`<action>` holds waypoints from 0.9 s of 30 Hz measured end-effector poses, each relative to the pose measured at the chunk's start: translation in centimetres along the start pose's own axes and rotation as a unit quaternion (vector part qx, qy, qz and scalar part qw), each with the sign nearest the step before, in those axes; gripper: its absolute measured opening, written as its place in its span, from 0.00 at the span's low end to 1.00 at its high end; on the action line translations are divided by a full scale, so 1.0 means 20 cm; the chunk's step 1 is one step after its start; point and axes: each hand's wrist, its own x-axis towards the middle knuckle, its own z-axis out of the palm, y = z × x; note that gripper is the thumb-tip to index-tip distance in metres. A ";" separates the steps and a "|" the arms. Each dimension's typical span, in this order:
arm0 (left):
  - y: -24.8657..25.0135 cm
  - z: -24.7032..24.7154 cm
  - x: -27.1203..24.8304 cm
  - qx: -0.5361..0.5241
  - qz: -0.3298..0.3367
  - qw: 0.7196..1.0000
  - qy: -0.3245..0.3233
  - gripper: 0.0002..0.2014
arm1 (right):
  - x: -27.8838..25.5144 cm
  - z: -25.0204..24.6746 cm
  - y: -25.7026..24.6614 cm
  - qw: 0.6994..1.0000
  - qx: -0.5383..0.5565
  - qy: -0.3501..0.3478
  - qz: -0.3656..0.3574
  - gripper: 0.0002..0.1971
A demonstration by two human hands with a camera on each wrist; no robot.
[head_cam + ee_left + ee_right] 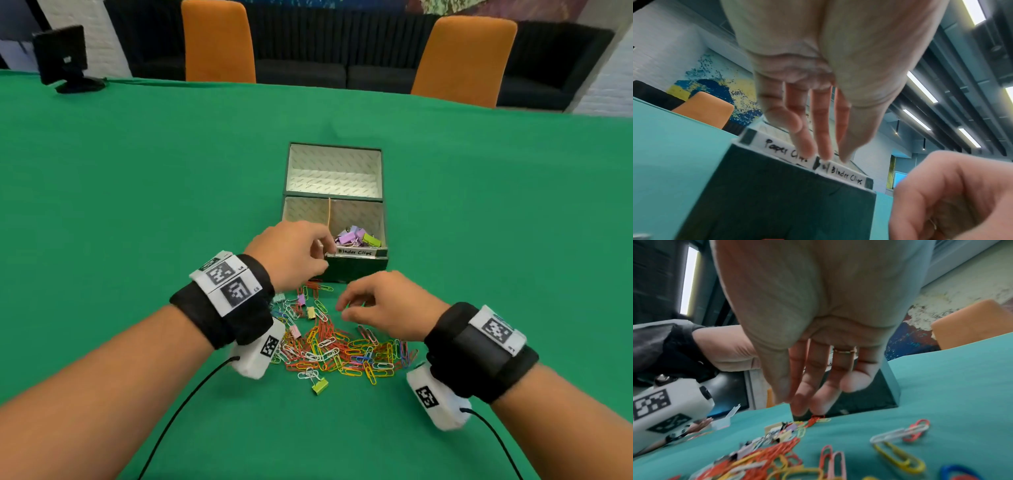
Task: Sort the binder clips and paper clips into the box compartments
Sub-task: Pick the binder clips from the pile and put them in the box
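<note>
A dark green box (334, 198) stands mid-table. Its front rim carries the labels "Paper Clips" (785, 151) and "Binder Clips" (846, 175). Pastel binder clips (358, 236) lie in the front right compartment. My left hand (325, 253) hovers over the front rim near the divider, its fingers (824, 142) pointing straight down, and I see nothing between them. Before the box lies a heap of coloured paper clips (342, 349) mixed with a few binder clips, one of them green (319, 386). My right hand (342, 308) hangs over the heap's far edge, fingers (818, 399) loosely bent and empty.
The box's large rear compartment (334, 171) holds nothing I can see. A green cloth covers the table (137, 188). Two orange chairs (219, 41) (462, 61) stand behind it. A black device (65, 58) sits at the far left edge. Cables trail from both wrist cameras.
</note>
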 end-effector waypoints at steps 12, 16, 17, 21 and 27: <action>-0.16 0.13 -0.21 0.080 -0.080 0.981 -0.158 0.14 | 0.19 0.15 -0.14 0.986 -0.165 0.001 0.028 0.16; -0.15 0.15 -0.23 0.109 -0.073 0.979 -0.155 0.17 | 0.21 0.17 -0.16 0.978 -0.204 -0.008 0.032 0.16; -0.14 0.16 -0.23 0.117 -0.068 0.978 -0.156 0.17 | 0.21 0.17 -0.16 0.978 -0.205 -0.008 0.035 0.15; -0.12 0.16 -0.24 0.130 -0.042 0.979 -0.148 0.13 | 0.17 0.14 -0.12 0.984 -0.173 0.010 0.051 0.12; -0.12 0.16 -0.22 0.032 -0.024 0.991 -0.129 0.07 | 0.05 0.05 -0.03 0.995 -0.060 0.053 0.059 0.08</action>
